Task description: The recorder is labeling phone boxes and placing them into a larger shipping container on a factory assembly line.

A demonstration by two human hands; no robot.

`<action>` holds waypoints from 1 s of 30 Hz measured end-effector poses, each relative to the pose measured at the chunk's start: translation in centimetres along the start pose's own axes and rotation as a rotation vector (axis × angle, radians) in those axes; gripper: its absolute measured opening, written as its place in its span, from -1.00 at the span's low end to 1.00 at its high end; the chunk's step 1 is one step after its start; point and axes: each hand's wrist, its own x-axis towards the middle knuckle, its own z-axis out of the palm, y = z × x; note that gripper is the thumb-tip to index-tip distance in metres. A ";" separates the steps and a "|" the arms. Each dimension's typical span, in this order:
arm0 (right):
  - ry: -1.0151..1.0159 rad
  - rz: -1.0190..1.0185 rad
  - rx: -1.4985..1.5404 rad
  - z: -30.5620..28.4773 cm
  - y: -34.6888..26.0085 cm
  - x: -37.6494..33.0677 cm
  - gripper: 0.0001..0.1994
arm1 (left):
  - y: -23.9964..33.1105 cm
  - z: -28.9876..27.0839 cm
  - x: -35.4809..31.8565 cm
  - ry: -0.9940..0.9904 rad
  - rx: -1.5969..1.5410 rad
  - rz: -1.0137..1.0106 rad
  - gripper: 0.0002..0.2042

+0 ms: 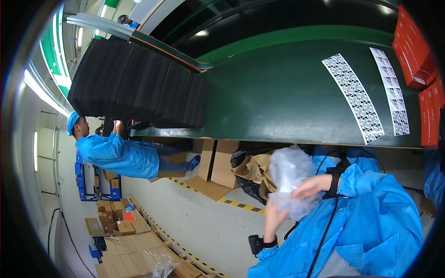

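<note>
A crumpled, translucent plastic bag [292,167] is gathered between my two hands, off the near edge of the green table. My left hand [276,214] grips its lower part, fingers closed on the film and slightly blurred. Just above and to the right, my right hand [309,186] pinches the bag with thumb and fingers together. I cannot make out anything inside the bag. Brown paper [259,170] and black plastic [248,185] lie bunched right beside it. Both of my wrists wear black straps, and a cable runs over my blue sleeve.
Two printed label sheets [354,97] lie on the green table [269,92], with red boxes [415,51] at its right end. Black foam sheets [139,83] stand stacked at left. A co-worker [116,153] in blue is beyond an open carton [215,169]. Flattened cardboard [134,255] lies lower left.
</note>
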 end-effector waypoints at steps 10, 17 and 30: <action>0.884 -0.498 -1.667 -12.4 -4.9 2.8 -0.73 | -10.3 -3.0 4.9 0.833 -0.964 -0.335 -0.64; 1.013 -0.307 -1.823 -15.2 -4.8 3.5 -0.72 | -15.7 13.3 11.8 -0.109 0.578 -0.007 -0.79; 1.156 -0.194 -1.720 -16.4 -3.6 0.4 -0.70 | -16.3 12.7 26.7 -0.128 0.644 -0.197 -0.79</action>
